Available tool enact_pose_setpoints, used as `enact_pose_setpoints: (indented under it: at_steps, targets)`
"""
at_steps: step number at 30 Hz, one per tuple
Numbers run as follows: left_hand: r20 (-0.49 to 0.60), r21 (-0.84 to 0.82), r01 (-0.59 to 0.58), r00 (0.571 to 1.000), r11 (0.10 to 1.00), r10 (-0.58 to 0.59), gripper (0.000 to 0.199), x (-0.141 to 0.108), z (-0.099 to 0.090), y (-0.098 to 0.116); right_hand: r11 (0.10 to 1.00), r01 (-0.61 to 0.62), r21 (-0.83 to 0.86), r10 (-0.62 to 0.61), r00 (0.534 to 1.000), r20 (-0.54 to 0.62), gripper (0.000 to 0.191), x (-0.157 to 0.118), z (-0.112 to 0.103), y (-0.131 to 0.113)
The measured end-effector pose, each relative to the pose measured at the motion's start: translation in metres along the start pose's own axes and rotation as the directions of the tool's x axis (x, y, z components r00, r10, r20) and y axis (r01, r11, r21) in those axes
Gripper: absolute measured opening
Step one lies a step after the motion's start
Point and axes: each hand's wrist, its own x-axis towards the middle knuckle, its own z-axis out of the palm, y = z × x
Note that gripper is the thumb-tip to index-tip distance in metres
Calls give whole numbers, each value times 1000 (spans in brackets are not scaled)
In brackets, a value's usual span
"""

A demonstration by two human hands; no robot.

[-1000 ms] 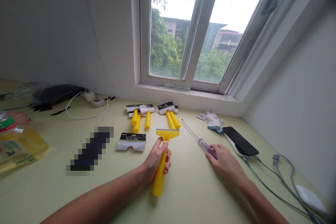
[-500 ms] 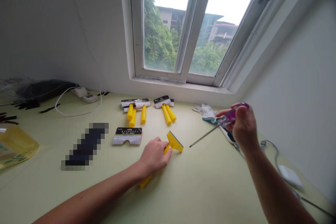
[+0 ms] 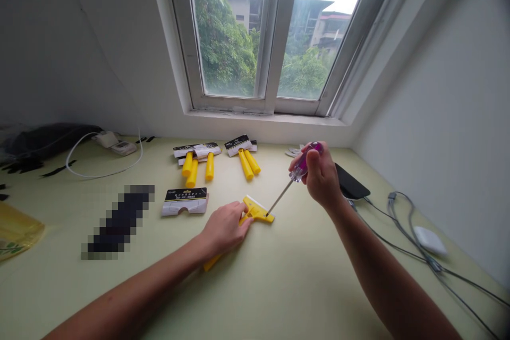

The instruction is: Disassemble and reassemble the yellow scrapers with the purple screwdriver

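Note:
My left hand (image 3: 226,227) is closed round the yellow scraper (image 3: 258,211), holding it against the pale green table (image 3: 287,287). The scraper's wide head points up and to the right, and its handle end shows below my wrist. In my right hand (image 3: 322,180) is a screwdriver (image 3: 282,196) with a purple and clear handle. Its shaft slants down to the left, and the tip is at the screw near the right end of the scraper head. A black and white card (image 3: 185,202) lies left of the scraper.
Several yellow handles (image 3: 210,166) with black and white cards lie near the window wall. A black phone (image 3: 353,183), grey cables (image 3: 406,252) and a white case (image 3: 430,240) are at the right. At the left are a yellow bag (image 3: 18,228) and a white cable (image 3: 103,177).
My right hand has brought the screwdriver down and left, so its tip now meets the scraper head. The camera view has shifted, and the phone shows more fully.

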Motion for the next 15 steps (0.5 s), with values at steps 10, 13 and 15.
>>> enact_pose_setpoints:
  at_steps: [10,13,15]
  targets:
    - [11,47,21,1000,999,-22,22,0,1,3,999,26,22,-25,999,-21,32,2,2,11]
    - [14,27,45,999,999,-45,25,-1,1,2,999,17,31,-17,1000,-12,32,2,2,10]
    - [6,5,36,999,999,-36,33,-2,1,2,999,12,37,-12,1000,-9,33,2,2,9]
